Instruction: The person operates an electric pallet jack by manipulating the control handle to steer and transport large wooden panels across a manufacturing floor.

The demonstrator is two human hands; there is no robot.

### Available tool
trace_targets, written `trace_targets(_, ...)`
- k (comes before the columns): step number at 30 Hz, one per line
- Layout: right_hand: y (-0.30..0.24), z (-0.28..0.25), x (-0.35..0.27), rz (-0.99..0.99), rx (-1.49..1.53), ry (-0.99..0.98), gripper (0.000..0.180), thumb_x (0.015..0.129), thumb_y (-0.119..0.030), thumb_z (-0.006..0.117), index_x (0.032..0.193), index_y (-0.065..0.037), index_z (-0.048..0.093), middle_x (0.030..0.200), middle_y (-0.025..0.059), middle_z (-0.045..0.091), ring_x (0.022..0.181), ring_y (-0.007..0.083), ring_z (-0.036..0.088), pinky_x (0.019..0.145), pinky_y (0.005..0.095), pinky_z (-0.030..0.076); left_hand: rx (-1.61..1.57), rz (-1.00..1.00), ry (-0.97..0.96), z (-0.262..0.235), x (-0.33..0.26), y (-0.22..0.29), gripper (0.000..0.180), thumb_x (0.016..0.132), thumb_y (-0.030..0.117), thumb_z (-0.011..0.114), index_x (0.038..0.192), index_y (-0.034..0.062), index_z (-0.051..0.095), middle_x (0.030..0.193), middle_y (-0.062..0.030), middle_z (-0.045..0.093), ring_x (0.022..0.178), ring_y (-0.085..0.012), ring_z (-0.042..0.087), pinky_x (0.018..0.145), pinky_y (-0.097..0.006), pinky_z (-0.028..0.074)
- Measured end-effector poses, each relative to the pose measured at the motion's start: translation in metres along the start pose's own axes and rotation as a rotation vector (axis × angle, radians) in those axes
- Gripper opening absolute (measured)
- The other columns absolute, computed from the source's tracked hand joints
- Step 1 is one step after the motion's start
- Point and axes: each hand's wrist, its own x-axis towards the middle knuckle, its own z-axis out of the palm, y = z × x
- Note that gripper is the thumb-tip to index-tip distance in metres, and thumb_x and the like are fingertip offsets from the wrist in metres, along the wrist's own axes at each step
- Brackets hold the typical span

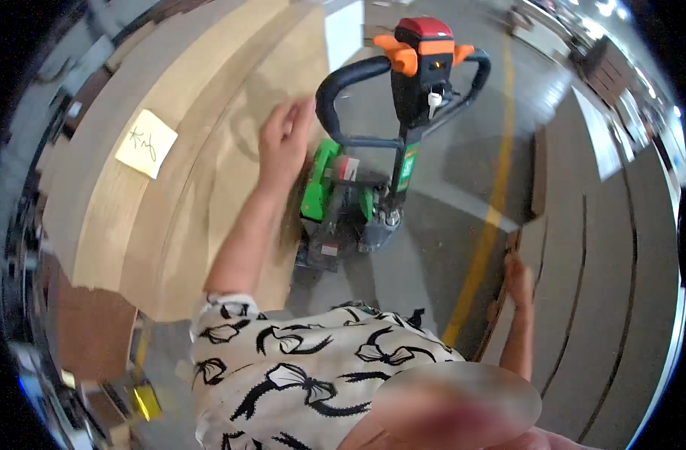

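Note:
An electric pallet truck point(320, 180) with a green body stands in front of me. Its tiller has a black loop handle point(332, 101), orange controls and a red top point(425, 28). A white key-like piece point(434, 100) hangs from the tiller head. My left hand point(285, 142) is raised just left of the loop, fingers extended and holding nothing I can see. My right hand point(518, 281) is low on the right, beside the edge of a stack of brown-grey sheets point(583, 255). Its fingers are blurred, and whether it touches the stack I cannot tell.
To my left rises a tall stack of tan boards point(208, 217) with a yellow handwritten note point(146, 144) on it. A yellow floor line point(500, 180) runs between the truck and the right stack. More stacked sheets point(609, 67) stand at the far right.

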Motion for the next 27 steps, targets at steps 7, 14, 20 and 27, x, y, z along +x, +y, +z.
trace_targets(7,-0.314,0.024,0.173,-1.417,-0.296,0.241,0.022,0.09,-0.017,0.053,0.104,-0.001,0.058,0.097,0.0178,0.06,0.09,0.0308,0.057,0.072,0.0393,0.048,0.313,-0.531,-0.419,0.069,0.093,0.011,0.071,0.081,0.065,0.044,0.085,-0.0032,0.063,0.066,-0.0108,0.062,0.052,-0.0141,0.059,0.052,-0.026,0.049)
trace_targets(14,-0.386,0.073,0.236,-1.515,-0.604,-0.09,0.019,0.09,-0.019,0.049,0.097,-0.007,0.061,0.085,0.0162,0.06,0.077,0.0358,0.057,0.066,0.0411,0.047,0.295,-0.549,-0.118,0.084,0.068,0.021,0.057,0.076,0.06,0.058,0.067,0.0031,0.061,0.052,-0.0051,0.054,0.042,-0.0104,0.051,0.043,-0.023,0.043)
trace_targets(20,-0.351,0.02,0.214,-1.882,-0.381,-0.315,0.019,0.087,-0.018,0.052,0.073,-0.007,0.057,0.063,0.0092,0.055,0.054,0.0281,0.055,0.046,0.0379,0.044,0.46,-0.553,0.094,0.12,-0.017,0.071,0.045,0.073,0.046,0.067,0.056,0.0063,0.057,0.045,0.0019,0.042,0.039,-0.0079,0.041,0.039,-0.022,0.032)
trace_targets(27,-0.279,-0.092,0.263,-1.985,-0.27,-0.609,0.02,0.083,-0.022,0.057,0.073,-0.004,0.055,0.063,0.0093,0.053,0.054,0.0267,0.053,0.046,0.0362,0.042,0.661,-0.468,0.259,0.277,-0.167,0.136,0.03,0.071,0.029,0.074,0.069,0.0013,0.063,0.059,-0.0023,0.056,0.06,-0.0097,0.052,0.054,-0.026,0.043)
